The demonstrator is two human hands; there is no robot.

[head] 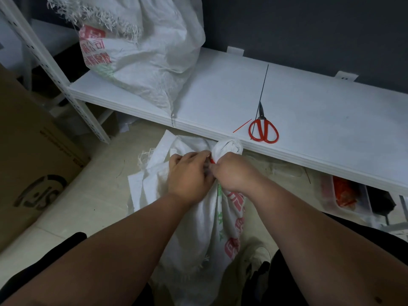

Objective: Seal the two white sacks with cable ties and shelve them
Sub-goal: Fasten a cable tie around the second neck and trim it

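Where the near sack stands on the floor against the shelf's front edge, both hands meet at its gathered neck. Left hand grips the bunched cloth, fingers curled tight over it. Right hand presses in from the other side, fingers closed at the same spot; a bit of red tie shows between the two hands. Twisted top of the sack pokes out past the knuckles, touching the shelf lip. Red and green print runs down the sack's side.

Second sack sits on the shelf at its left end, frayed mouth up and loose, leaning toward the wall. Scissors with red handles lie on the shelf right of centre, a long black tie under or beside the blades, a short red offcut just left. Cardboard box at far left. Clear bin with red contents under the shelf, right.
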